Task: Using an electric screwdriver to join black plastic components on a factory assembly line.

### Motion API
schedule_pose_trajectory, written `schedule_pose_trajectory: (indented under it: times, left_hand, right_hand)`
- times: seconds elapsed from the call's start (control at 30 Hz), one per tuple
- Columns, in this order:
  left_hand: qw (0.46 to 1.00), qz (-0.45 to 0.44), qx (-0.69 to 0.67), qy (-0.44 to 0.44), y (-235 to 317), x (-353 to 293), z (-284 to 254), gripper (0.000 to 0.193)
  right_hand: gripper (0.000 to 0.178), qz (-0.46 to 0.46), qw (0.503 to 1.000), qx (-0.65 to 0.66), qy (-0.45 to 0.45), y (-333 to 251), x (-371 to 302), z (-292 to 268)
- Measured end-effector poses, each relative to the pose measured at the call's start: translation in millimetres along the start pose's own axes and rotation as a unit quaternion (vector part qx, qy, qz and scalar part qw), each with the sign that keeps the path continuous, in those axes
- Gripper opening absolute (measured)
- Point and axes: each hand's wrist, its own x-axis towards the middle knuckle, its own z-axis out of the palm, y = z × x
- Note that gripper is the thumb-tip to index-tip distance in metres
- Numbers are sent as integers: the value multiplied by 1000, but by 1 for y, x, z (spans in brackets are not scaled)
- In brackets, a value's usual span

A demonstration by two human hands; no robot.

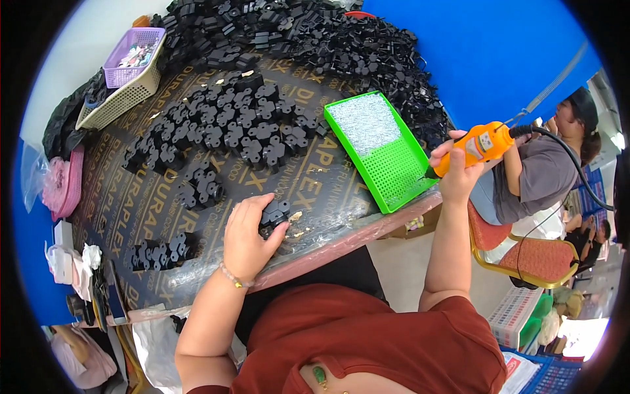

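Observation:
My left hand (248,231) curls around a small black plastic part (274,214) near the table's front edge, thumb on one side and fingers on the other. In my right hand (459,169) is an orange electric screwdriver (483,143), its cord leading off to the right. The tool's dark tip points down at the near right corner of a green tray (410,161). Small silvery screws (367,125) fill the far part of that tray; its near part is a grid of holes. Rows of matching black parts (230,118) stand on the table beyond my left hand.
A large heap of black pieces (295,33) covers the table's far side. Purple (108,77) and cream (85,121) baskets stand at the far left, a pink basket (73,190) nearer. A blue partition (459,59) rises behind. To the right, another person (545,171) sits near red chairs (548,259).

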Motion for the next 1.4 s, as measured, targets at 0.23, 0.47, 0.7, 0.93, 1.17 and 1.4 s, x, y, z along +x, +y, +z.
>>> schedule_pose_trajectory:
  times: [0.23, 0.47, 0.7, 0.93, 1.17, 1.4]
  left_hand:
    - [999, -20, -32, -9, -5, -2, 2, 46]
    - [999, -8, -49, -1, -11, -5, 1, 47]
    - [997, -12, -76, -6, -11, -3, -1, 49]
    - [996, -18, -83, -13, -11, -4, -3, 49]
    - [996, -34, -81, -23, -10, -5, -4, 49]
    - [996, -38, -81, -26, -8, -4, -3, 47]
  right_hand:
    - [67, -93, 992, 72, -49, -49, -8, 41]
    - [66, 9, 932, 260, -253, -56, -36, 142]
    - [63, 58, 924, 273, -260, -49, -41, 179]
    - [63, 78, 920, 280, -262, -40, -48, 189]
    - [56, 121, 907, 279, -290, -37, -50, 195]
    - [49, 136, 903, 286, -291, -27, -59, 198]
